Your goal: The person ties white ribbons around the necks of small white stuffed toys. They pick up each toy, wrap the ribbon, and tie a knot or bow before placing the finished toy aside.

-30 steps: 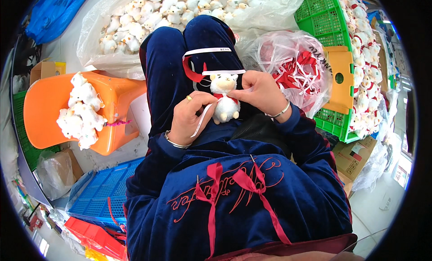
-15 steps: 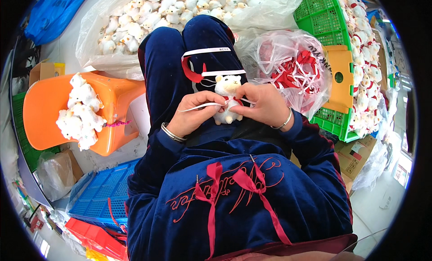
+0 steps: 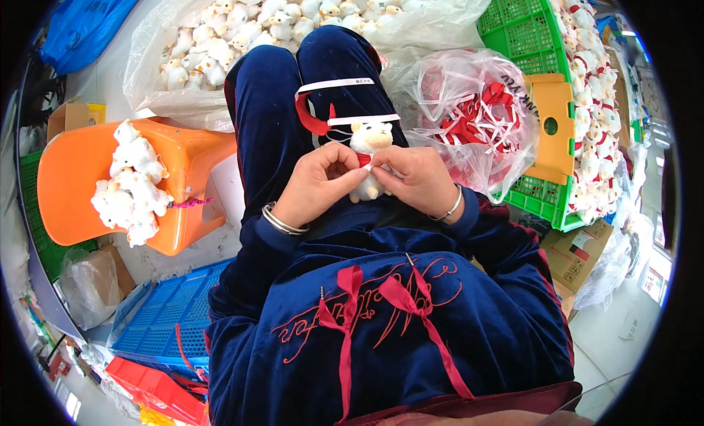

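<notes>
A small white plush animal (image 3: 372,137) with a cream muzzle sits upright on my lap, facing up. Round its neck is a red scarf (image 3: 364,159) with thin white ties. My left hand (image 3: 320,182) pinches at the scarf's front, thumb and forefinger together. From the other side my right hand (image 3: 416,178) pinches at the same spot, its fingertips almost touching the left ones. The tie ends between the fingers are mostly hidden. Just beyond the plush, another red scarf (image 3: 311,118) with white ties lies across my thighs.
Left of me, several white plush toys (image 3: 132,195) lie on an orange chair (image 3: 70,184). Ahead, a large clear bag (image 3: 147,96) holds many more. At right are a plastic bag of red scarves (image 3: 480,121) and a green crate (image 3: 517,22). A blue crate (image 3: 161,316) stands near left.
Both hands have drawn closer together at the plush's neck. The long white tie end that stuck out past my left hand no longer shows. The plush stays in place.
</notes>
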Demonstrator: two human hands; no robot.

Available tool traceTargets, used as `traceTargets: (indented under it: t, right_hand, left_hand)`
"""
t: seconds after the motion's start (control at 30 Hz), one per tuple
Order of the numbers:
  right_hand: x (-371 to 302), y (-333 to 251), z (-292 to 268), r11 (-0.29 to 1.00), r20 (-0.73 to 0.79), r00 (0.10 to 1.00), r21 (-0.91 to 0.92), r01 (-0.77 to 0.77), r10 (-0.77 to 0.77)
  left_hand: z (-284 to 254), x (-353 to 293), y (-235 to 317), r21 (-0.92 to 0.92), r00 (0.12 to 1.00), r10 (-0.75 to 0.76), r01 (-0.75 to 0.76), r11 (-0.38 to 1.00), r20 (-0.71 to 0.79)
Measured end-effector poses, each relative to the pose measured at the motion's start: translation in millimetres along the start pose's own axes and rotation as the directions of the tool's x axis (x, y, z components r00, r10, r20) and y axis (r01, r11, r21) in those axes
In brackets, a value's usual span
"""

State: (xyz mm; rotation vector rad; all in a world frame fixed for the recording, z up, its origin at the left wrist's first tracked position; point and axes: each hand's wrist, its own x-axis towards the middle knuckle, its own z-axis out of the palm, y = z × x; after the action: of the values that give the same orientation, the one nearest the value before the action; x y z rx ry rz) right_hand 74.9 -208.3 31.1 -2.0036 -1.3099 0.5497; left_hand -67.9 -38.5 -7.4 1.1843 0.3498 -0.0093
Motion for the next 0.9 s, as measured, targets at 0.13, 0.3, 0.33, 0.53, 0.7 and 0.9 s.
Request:
traceTargets:
  t: [0.13,0.3,0.33,0.53,0.7,0.9]
  right_hand:
    - [-1.2,1.4,4.2,0.998,-0.075,0.997,0.059,-0.021,0.025]
    - [-1.2,1.5,6.8,0.994,-0.115,0.990,0.081,-0.069,0.078]
    - [-0.9,0.7,5.7,0.994,-0.107,0.990,0.069,-0.085,0.092]
    - [-3.2,1.7,5.4,0.989,-0.090,0.988,0.091,-0.119,0.127]
    - [-5.9,6.9,6.4,0.849,-0.003,0.958,0.464,-0.253,0.287]
    - [-7.2,16.8,2.4,0.576,0.166,0.926,0.742,-0.344,0.339]
  left_hand:
    - [4.2,-3.9,10.0,0.120,0.996,-0.090,0.092,0.988,-0.025]
    - [7.7,-0.8,8.4,0.085,1.000,-0.008,0.008,0.996,-0.004]
    - [9.2,-0.4,8.4,0.052,1.000,0.013,-0.013,0.999,-0.009]
    - [13.7,6.6,-4.3,0.228,0.962,0.261,-0.237,0.944,-0.077]
    - [28.1,5.3,11.2,0.279,0.970,0.233,-0.204,0.938,-0.074]
    - [29.0,7.5,7.9,0.403,0.966,0.235,-0.173,0.899,-0.109]
